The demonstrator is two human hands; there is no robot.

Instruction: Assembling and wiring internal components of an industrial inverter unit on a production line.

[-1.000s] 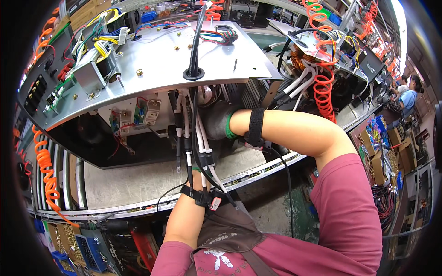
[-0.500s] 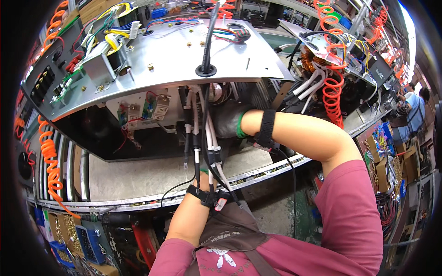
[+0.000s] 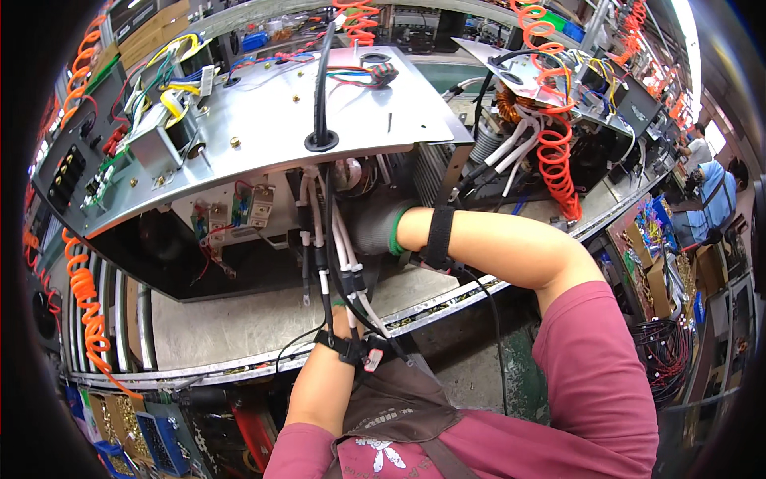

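Note:
A large metal machine chassis (image 3: 271, 120) stands open toward me, its silver top panel carrying wires and circuit parts. My right hand (image 3: 378, 227), in a grey glove with a green cuff, reaches inside behind a bundle of white and black cables (image 3: 343, 247). Its fingers are hidden in the dark interior. Low in front of the opening, the cables cover nearly all of my left hand (image 3: 341, 304); only a bit of green cuff shows, so its fingers cannot be seen. The cable ends hang down over my left wrist, which wears a black strap.
A second chassis (image 3: 574, 104) with thick white cables stands at the right. Orange coiled hoses (image 3: 556, 168) hang nearby. The chassis rests on a metal plate (image 3: 231, 319) over a roller conveyor. Parts bins (image 3: 159, 443) sit at the lower left; a person in blue (image 3: 716, 199) is far right.
The view has shifted a little, so the chassis appears farther left. My right hand stays inside the opening, and my left stays low behind the cables.

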